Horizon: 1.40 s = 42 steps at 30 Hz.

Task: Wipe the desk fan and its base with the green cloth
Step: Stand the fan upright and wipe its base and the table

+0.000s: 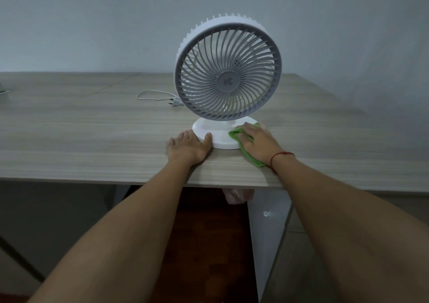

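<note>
A white desk fan [228,70] with a round grey grille stands upright on the wooden desk [92,128], near its front edge. Its flat white round base [217,134] sits below the grille. My left hand [189,148] lies flat on the desk with the thumb resting on the base's left front rim. My right hand [257,141] presses the green cloth [238,135] onto the right side of the base; the cloth trails under my palm toward the wrist. A red string circles that wrist.
The fan's white cord and plug [173,102] lie on the desk to the left behind the fan. A grey wall rises behind the desk. The desk's front edge runs just below my wrists, with a desk leg and floor underneath.
</note>
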{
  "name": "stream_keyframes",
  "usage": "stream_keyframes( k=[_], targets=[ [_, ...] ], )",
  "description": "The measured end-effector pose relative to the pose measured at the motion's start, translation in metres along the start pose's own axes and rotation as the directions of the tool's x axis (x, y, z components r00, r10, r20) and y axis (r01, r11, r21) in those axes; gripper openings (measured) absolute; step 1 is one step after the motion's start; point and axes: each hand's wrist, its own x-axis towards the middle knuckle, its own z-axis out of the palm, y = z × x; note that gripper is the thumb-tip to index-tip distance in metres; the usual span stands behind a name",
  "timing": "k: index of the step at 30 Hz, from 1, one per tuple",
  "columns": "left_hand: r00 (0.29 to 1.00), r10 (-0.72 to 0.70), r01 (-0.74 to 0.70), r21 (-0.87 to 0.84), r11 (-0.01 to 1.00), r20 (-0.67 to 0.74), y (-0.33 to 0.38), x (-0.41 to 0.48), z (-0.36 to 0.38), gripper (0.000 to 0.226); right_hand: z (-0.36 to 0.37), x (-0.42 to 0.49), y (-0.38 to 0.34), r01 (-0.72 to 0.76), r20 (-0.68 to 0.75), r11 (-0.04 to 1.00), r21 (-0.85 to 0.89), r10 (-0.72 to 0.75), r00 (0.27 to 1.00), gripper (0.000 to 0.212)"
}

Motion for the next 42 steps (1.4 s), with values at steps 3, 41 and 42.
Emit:
stream_keyframes(
  k=[3,41,42],
  targets=[
    [1.0,0.006,-0.006,-0.004,1.0,-0.004,-0.002,0.001,0.0,0.079,-0.005,0.015,0.008,-0.145,0.02,0.989,0.041,0.144,0.989,0.049],
    [0.999,0.008,-0.009,-0.036,0.999,-0.038,0.001,0.002,0.004,0.082,0.01,-0.004,-0.032,-0.078,-0.186,0.997,0.023,0.081,0.979,0.036],
    [0.998,0.008,-0.011,-0.046,0.999,-0.062,0.001,0.001,0.003,0.08,0.011,-0.006,-0.038,-0.077,-0.166,0.997,0.006,0.077,0.983,0.037]
  ],
)
